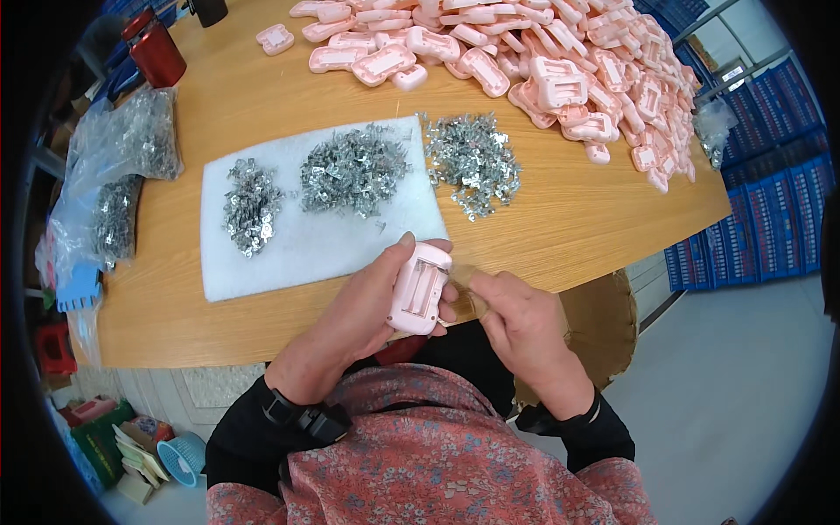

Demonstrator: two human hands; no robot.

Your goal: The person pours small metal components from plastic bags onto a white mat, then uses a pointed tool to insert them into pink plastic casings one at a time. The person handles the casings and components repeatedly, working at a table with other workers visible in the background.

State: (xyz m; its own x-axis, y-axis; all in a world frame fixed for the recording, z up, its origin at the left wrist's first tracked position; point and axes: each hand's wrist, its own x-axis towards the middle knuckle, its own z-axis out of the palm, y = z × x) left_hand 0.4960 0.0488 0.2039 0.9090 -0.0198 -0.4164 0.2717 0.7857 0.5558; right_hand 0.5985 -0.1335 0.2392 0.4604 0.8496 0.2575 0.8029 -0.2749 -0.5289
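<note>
A pale pink plastic housing (420, 291) with an open battery compartment facing up is gripped in my left hand (367, 289), thumb along its upper left edge and fingertips behind its right side. Just right of it, my right hand (516, 319) is closed in a pinch, its fingertips close to the compartment's upper end. What those fingers hold, if anything, is blurred. Beyond my hands, a white foam mat (306, 265) carries two heaps of small metal battery contacts (354, 171). Another heap of metal contacts (475, 164) lies on bare wood at the mat's right.
A large pile of pink housings (560, 83) covers the far right of the wooden table (569, 227). Plastic bags of metal parts (122, 175) and a red canister (153, 51) stand at the left. Blue crates (752, 227) and a cardboard box (604, 324) are beyond the right edge.
</note>
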